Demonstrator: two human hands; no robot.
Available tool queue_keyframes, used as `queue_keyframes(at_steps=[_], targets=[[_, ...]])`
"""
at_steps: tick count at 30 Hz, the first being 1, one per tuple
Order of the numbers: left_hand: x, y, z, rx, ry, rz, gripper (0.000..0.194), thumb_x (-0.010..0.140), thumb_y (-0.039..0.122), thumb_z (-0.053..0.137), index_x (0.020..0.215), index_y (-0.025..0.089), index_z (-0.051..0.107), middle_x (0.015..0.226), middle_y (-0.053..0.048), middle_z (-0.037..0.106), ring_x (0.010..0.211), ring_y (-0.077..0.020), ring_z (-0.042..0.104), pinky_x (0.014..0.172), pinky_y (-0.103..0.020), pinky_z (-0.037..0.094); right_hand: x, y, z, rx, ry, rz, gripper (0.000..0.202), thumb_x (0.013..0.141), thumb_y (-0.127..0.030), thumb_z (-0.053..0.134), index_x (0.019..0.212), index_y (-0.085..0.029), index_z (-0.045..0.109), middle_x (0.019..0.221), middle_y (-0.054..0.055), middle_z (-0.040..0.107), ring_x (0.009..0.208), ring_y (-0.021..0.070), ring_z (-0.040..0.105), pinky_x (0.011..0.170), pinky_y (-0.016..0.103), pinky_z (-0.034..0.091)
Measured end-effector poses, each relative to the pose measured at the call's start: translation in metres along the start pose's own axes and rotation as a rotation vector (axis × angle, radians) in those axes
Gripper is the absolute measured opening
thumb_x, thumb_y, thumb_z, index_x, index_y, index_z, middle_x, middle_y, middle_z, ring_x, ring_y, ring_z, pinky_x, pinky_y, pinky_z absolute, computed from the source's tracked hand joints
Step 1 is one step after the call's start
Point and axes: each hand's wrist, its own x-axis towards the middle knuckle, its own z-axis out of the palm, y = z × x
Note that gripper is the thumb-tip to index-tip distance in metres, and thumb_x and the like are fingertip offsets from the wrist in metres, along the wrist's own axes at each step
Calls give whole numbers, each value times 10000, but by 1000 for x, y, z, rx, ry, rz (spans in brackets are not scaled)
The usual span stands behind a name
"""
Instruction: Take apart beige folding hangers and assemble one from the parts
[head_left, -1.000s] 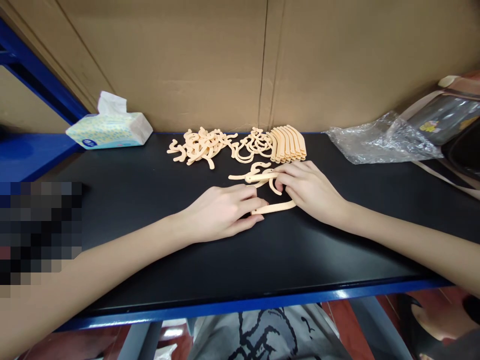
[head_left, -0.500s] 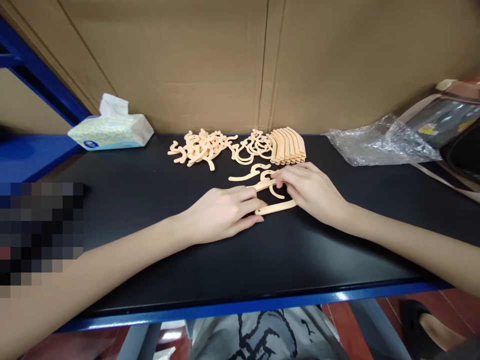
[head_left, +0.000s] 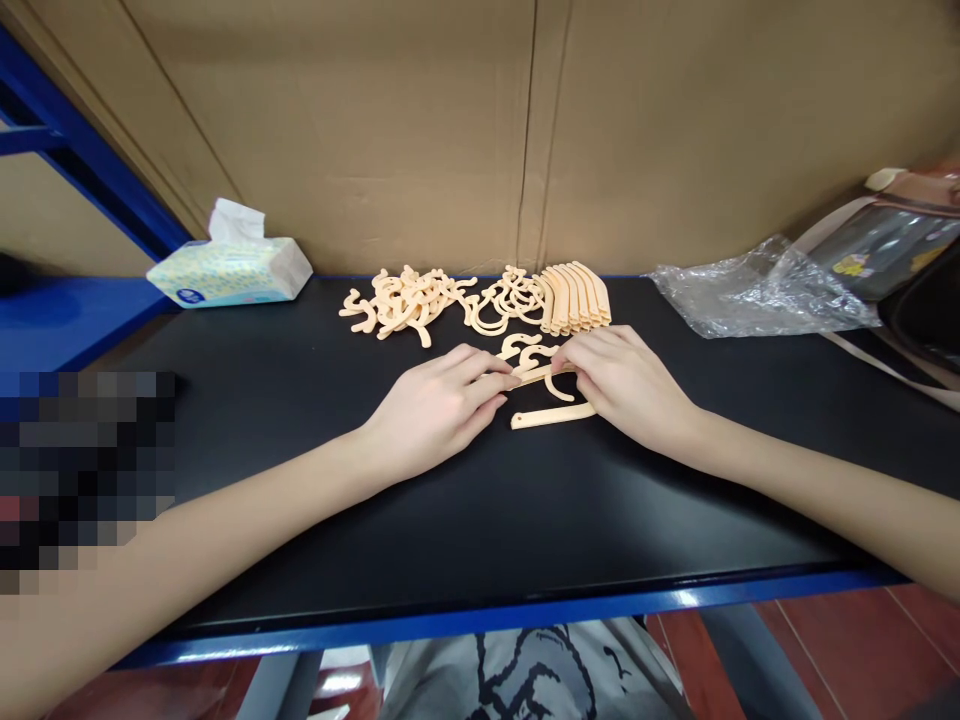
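Note:
Between my two hands is a slim beige hanger arm [head_left: 535, 376], close above the black tabletop. My left hand [head_left: 442, 405] pinches its left end, and my right hand [head_left: 626, 385] has its fingers closed on the right end. Just beyond lies a hook-shaped beige piece [head_left: 521, 343], and a curved piece [head_left: 559, 390] shows behind the held arm. Nearer to me a second flat arm [head_left: 551, 415], with a hole at its left end, lies on the table; its right end is hidden by my right hand.
At the back are a pile of beige hook pieces [head_left: 412, 300], several curved pieces [head_left: 499, 305] and a neat stack of arms [head_left: 576, 298]. A tissue pack [head_left: 232, 272] is at back left; a clear plastic bag [head_left: 750, 290] and a strapped bag [head_left: 874, 245] are right.
My left hand has shifted up and slightly left, off the near flat arm, its fingers now at the held arm's left end. My right hand has barely moved.

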Motion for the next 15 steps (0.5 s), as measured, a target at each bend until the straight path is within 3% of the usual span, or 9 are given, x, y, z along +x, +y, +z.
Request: queue_keyframes(at_steps=[5, 12, 15], targets=[[1, 0, 1, 55, -51, -14, 266, 936, 247, 404, 1111, 179, 592, 1033, -24, 642, 954, -174, 563, 815, -308, 439, -1, -1, -3, -90, 1, -37, 214, 824, -22, 412, 855, -168, 565, 875, 27, 614, 905, 193, 538, 863, 319, 324], [1, 2, -4, 222, 1, -21, 246, 933, 267, 404, 988, 166, 621, 834, -18, 646, 771, -177, 576, 670, -312, 398, -1, -3, -5, -249, -29, -40, 184, 848, -49, 416, 828, -169, 554, 852, 39, 577, 873, 211, 507, 828, 327, 323], [1, 2, -3, 269, 13, -26, 262, 932, 279, 408, 1024, 157, 621, 877, -35, 649, 813, -195, 580, 676, -321, 401, -1, -3, -6, -315, -45, -26, 179, 855, -57, 415, 815, -167, 551, 848, 49, 567, 851, 217, 500, 804, 330, 323]])
